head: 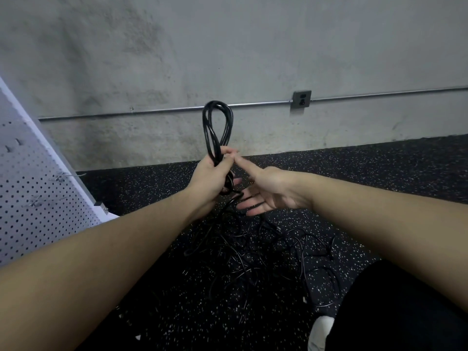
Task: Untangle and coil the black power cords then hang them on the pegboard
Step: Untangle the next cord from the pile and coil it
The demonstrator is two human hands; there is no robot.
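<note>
My left hand (211,174) grips a coiled black power cord (217,122) around its middle, and the coil's loops stand upright above my fist. From the bottom of my fist a loose strand trails down to the floor. My right hand (266,191) is beside it with straight, spread fingers, and its forefinger touches the fingertips of my left hand. A tangle of black cords (253,252) lies on the dark speckled floor below both hands. The white pegboard (33,188) leans at the left with a few metal hooks (65,176) on it.
A grey concrete wall stands ahead, with a metal conduit (152,111) and an outlet box (301,99). My dark-clothed leg (395,307) and white sock (319,331) are at the lower right. The speckled rubber floor (354,168) runs to the wall.
</note>
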